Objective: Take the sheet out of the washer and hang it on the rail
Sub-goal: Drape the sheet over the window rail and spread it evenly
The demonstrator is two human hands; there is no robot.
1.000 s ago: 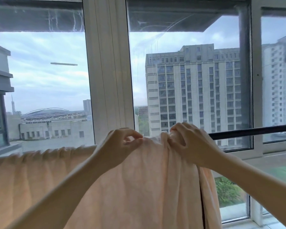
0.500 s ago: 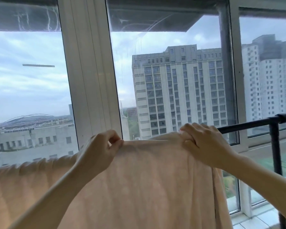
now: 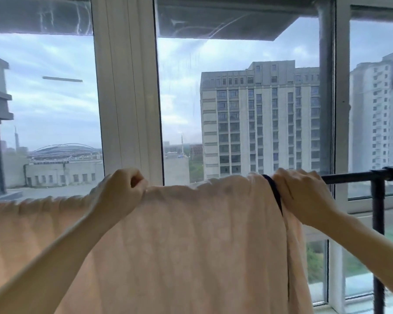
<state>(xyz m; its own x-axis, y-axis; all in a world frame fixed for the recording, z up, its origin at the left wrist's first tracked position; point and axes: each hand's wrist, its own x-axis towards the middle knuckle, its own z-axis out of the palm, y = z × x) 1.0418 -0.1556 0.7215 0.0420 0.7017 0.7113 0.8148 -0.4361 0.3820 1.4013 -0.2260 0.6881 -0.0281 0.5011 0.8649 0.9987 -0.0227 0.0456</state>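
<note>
Nearest to the camera, two bare forearms rise from the 7 and 4 o'clock corners toward the middle. The left hand (image 3: 120,191) is closed in a pinch on the top fold of the sheet (image 3: 191,245), the thumb and fingers pressed together on the cloth. The right hand (image 3: 304,196) lies over the sheet's right end, fingers curled down on the cloth; whether it also grips the bar beneath I cannot tell, because the cloth hides it. The two hands are well apart, with a stretched part of the fold between them.

The sheet is peach coloured and hangs draped over the rail (image 3: 354,176). Its long axis runs along the rail, from 9 o'clock to 3 o'clock, and the cloth falls straight down toward 6 o'clock. Left of the left hand the top edge is gathered in small wrinkles.

The black rail comes out bare at 3 o'clock and meets an upright post (image 3: 378,211). Behind stands the white window frame (image 3: 127,87), and beyond the glass a tall grey building (image 3: 259,121) at 1 o'clock.
</note>
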